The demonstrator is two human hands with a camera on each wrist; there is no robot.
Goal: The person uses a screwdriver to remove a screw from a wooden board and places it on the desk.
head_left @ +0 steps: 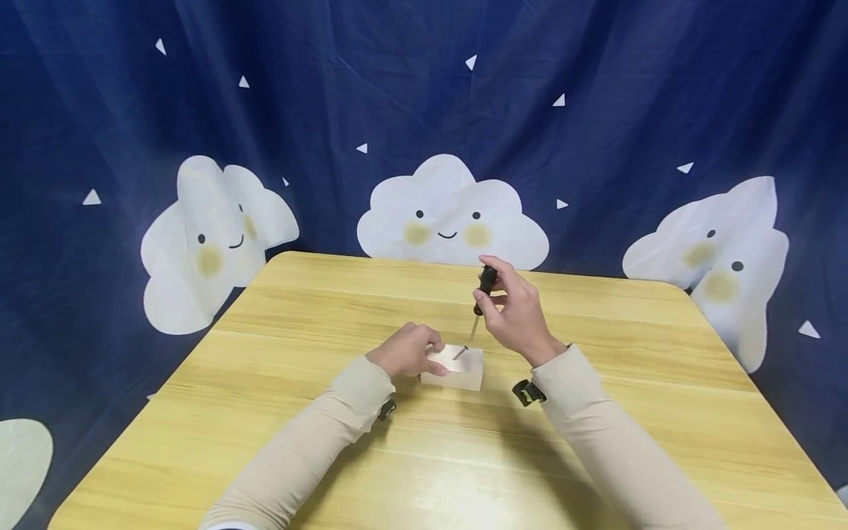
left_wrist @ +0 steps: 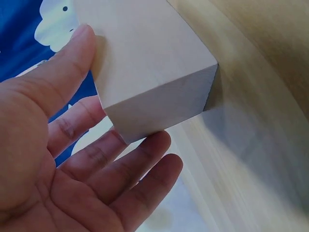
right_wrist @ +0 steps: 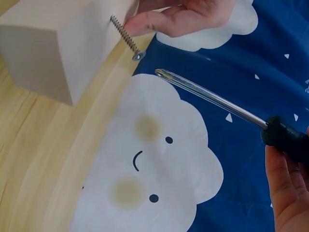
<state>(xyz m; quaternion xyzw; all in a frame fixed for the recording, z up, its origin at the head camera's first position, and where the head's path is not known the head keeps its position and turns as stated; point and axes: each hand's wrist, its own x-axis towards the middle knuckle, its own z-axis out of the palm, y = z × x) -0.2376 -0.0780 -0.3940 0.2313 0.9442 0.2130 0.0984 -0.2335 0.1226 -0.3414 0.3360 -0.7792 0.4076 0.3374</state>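
A pale wooden block (head_left: 457,380) lies on the table, and my left hand (head_left: 407,350) holds its left end. In the left wrist view the thumb presses one side of the block (left_wrist: 154,48) and the fingers reach around its end. A long threaded screw (right_wrist: 126,37) stands tilted out of the block's top face, its head free. My right hand (head_left: 522,313) grips the black handle of a screwdriver (head_left: 486,283) above the block. The shaft points down, and its cross-shaped tip is a short gap from the screw head in the right wrist view.
The light wooden table (head_left: 278,442) has rounded far corners. Behind it hangs a dark blue curtain (head_left: 411,96) printed with white clouds and small triangles. A dark strap device (head_left: 528,393) sits at the right wrist.
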